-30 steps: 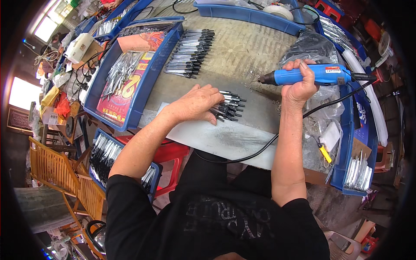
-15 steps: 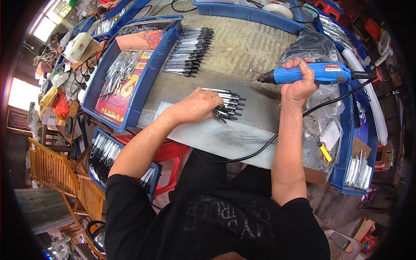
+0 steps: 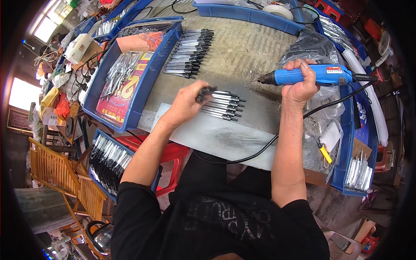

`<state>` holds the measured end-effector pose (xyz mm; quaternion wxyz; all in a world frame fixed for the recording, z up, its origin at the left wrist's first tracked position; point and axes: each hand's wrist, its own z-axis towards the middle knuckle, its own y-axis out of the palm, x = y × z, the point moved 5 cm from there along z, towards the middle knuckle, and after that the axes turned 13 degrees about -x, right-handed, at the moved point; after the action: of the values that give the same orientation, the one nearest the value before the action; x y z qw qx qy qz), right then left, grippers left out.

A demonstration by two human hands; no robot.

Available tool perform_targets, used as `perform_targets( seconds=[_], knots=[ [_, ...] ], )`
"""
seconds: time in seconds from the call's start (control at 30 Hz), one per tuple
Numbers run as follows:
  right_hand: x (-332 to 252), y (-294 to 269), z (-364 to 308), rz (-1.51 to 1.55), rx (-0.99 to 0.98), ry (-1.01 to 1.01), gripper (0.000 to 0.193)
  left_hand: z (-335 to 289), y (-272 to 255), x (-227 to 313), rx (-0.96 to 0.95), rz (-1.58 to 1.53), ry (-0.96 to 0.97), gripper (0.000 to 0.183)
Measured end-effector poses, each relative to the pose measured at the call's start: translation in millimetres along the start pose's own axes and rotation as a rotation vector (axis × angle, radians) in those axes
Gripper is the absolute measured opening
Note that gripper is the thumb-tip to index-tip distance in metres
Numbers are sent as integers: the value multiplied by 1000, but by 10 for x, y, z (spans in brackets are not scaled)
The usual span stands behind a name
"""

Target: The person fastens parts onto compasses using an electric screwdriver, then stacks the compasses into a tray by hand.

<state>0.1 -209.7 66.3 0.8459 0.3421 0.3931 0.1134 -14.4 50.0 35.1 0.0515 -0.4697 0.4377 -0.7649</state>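
My left hand [image 3: 186,105] is closed around a small bundle of pens [image 3: 205,93], whose black ends stick out past the fingers. Just to its right, a row of silver pens with black ends [image 3: 223,107] lies side by side on the table, partly behind the hand. My right hand [image 3: 300,82] grips a blue electric screwdriver [image 3: 328,74] held level, its thin bit pointing left above the worktop. Farther back, left of centre, a second long row of pens [image 3: 189,53] is laid out.
A blue tray [image 3: 149,84] with loose silver pen parts stands at left. Below it, another tray holds many pens [image 3: 110,158]. The tool's black cable [image 3: 264,148] loops across the pale sheet [image 3: 195,138] at the table's front edge. Plastic bags [image 3: 310,45] lie at right.
My left hand has lifted some pens off the near side of the row and moved slightly left with them. The row is smaller now. The screwdriver has hardly moved.
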Motion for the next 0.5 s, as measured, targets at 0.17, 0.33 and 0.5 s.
perform_targets(
  seconds=[0.17,0.33,0.5],
  knots=[
    [39,-3,-4,7,-15,6,26,-86,-234,-349,430,-577,-56,15],
    [13,-3,-4,-10,-16,22,24,-100,-212,-504,494,-684,-25,22],
    [18,26,-13,6,-25,30,21,-205,-244,-579,454,-762,-100,38]
  ],
)
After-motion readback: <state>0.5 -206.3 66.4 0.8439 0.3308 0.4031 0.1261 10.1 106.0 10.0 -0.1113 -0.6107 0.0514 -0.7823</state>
